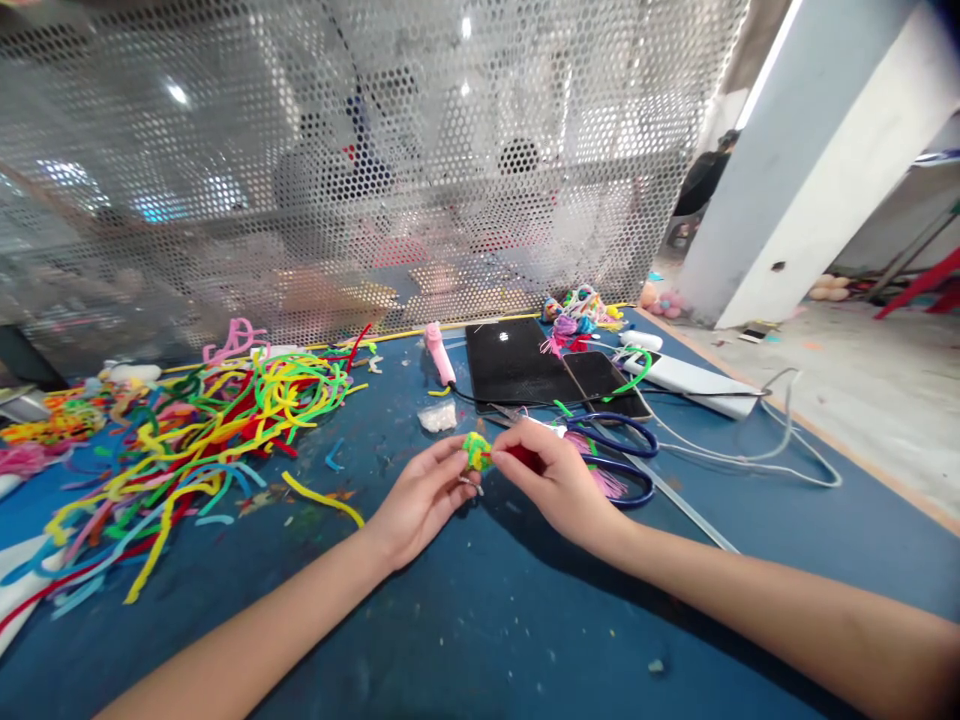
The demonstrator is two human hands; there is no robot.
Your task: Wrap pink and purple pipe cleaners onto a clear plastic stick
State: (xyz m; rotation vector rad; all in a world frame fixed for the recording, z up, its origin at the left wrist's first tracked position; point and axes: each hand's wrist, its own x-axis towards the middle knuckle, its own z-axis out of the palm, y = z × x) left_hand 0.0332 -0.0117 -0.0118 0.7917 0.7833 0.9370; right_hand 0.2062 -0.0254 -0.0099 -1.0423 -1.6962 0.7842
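Note:
A small green and yellow fuzzy piece is pinched between the thumb and fingers of my left hand, just left of the picture's lower middle. A short white bit pokes out below it. My right hand is closed at the right side of the piece, its thumb and forefinger tips touching a small red part there. Blue-handled scissors lie just beyond and to the right of my right hand. Behind my fingers rests a small clear bag of white bits.
A tangled heap of coloured pipe cleaners covers the left of the blue table. A pink tool, black tablet, phone, white power strip and cables lie behind. A perforated metal screen stands at the back.

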